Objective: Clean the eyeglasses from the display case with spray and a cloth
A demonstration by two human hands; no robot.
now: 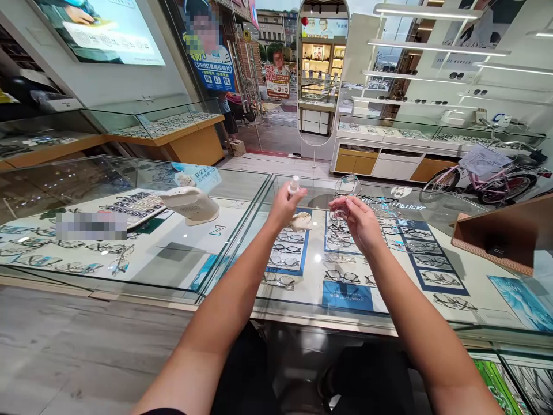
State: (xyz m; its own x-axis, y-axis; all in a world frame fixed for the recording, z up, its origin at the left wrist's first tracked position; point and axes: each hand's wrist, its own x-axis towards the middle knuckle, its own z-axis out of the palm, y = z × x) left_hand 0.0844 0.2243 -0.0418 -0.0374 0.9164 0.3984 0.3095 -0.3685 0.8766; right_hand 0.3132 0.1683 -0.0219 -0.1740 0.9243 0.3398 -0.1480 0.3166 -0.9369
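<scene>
holding step: left hand [284, 205] gripping bottle [294, 185], right hand [362, 220] pinching glasses [339, 212] (apparently); next move likely calls for steadiness.

My left hand [286, 204] holds a small white-topped bottle [294, 184] and my right hand [362, 222] pinches glasses [340, 212] above the glass-topped table [302, 322].

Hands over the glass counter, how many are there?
2: the left hand grips a small bottle with a white top; the right hand, to its right, holds what looks like a pair of glasses. Both show plainly.
</scene>
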